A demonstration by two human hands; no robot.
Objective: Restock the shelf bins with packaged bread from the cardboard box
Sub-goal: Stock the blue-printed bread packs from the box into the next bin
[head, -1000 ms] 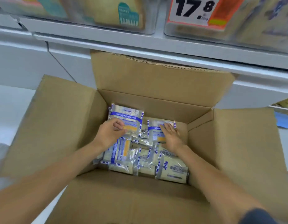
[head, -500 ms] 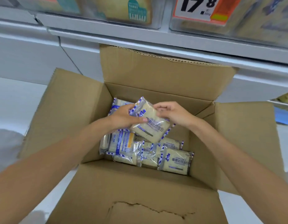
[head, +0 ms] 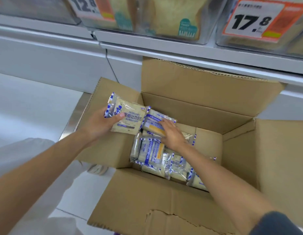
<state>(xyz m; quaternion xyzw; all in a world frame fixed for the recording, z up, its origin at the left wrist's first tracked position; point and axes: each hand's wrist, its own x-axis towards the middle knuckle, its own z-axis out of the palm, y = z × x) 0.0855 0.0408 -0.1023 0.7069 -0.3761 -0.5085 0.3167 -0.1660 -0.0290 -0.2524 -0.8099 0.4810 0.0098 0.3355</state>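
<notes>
The left hand (head: 99, 123) grips one bread pack (head: 128, 117) above the left flap of the cardboard box (head: 198, 99); the right hand (head: 172, 134) lies on a second pack (head: 153, 123) inside, grip not discernible, more packs (head: 152, 155) beneath

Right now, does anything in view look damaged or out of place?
On the cardboard box, the near flap has a ragged tear in its surface. The bread packs inside lie jumbled; none looks burst.
</notes>
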